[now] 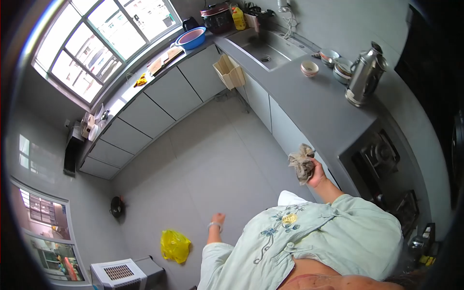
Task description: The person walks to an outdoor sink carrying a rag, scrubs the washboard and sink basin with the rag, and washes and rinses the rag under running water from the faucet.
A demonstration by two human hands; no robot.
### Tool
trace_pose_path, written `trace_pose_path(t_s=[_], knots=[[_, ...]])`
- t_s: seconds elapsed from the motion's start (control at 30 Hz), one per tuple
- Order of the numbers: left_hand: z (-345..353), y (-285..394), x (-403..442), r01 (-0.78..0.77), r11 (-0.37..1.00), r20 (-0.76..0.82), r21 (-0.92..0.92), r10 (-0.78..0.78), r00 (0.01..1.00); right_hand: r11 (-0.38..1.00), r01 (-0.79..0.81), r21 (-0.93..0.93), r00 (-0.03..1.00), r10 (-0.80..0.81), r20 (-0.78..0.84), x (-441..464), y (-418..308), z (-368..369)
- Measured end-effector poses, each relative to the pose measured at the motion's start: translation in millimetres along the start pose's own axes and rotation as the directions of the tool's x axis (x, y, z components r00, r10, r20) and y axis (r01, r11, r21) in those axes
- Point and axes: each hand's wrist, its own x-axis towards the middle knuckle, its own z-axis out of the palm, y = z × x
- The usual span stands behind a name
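My right hand (317,175) is closed around a crumpled, greyish-brown cloth (303,163) with darker stained patches. It holds the cloth beside the front of the grey counter (309,106), above the floor. On the other side, my left hand (218,219) hangs over the floor with a bracelet at the wrist. Its fingers look curled in, and nothing shows in them. The nearest thing to it is a yellow plastic bag (175,246) on the floor.
A metal flask (366,76), bowls (309,68) and a sink (270,50) line the right counter, with a gas stove (379,157) nearer. A beige bin (229,72) hangs on the cabinet. Under the window are a blue basin (192,42) and cutting board (164,60). A white appliance (116,273) stands lower left.
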Motion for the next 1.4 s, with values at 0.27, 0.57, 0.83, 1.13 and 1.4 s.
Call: trace_pose_path(t_s=[0.27,0.57,0.83,1.13,1.4], knots=[[-121,255,144,-0.383,0.919,-0.106,-0.093,0.373,0.922,0.997,0.058,-0.045,0.998,-0.057,0.03,194,-63,79],[-190,191,245,-0.108,0.993,0.053,0.04,0.106,0.993,0.984,0.169,-0.049,0.982,-0.164,0.093,409,-117,258],[-268,131,399,0.13,0.988,0.185,0.089,-0.144,0.972,0.977,0.21,0.045,0.946,-0.215,0.243,580,-141,336],[-506,436,606,-0.476,0.861,-0.11,0.18,0.499,0.86,0.937,0.331,0.116,0.923,-0.347,0.168,695,-168,401],[-599,793,642,-0.916,0.391,-0.216,0.094,0.906,0.364,0.922,0.359,0.147,0.896,-0.384,0.224,810,-239,456]])
